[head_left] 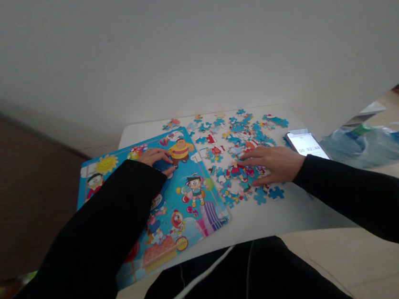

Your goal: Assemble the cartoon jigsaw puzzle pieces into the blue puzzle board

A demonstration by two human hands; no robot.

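My left hand [157, 160] rests on the upper middle of a blue cartoon puzzle board [190, 225], fingers stretched to the right beside a figure in a yellow striped shirt. Whether a piece lies under those fingers is hidden. Over on the right, my right hand [272, 163] reaches palm down into a heap of loose jigsaw pieces [242, 128], its fingers spread and touching some of them. Most pieces are blue, with bits of red, white and yellow. My left sleeve covers part of the board.
A phone [305, 144] showing a running timer lies at the right of the white table [265, 221]. Large clear water bottles [364, 145] stand on the floor beyond it. A white cable [189, 285] crosses my lap. A wall rises behind the table.
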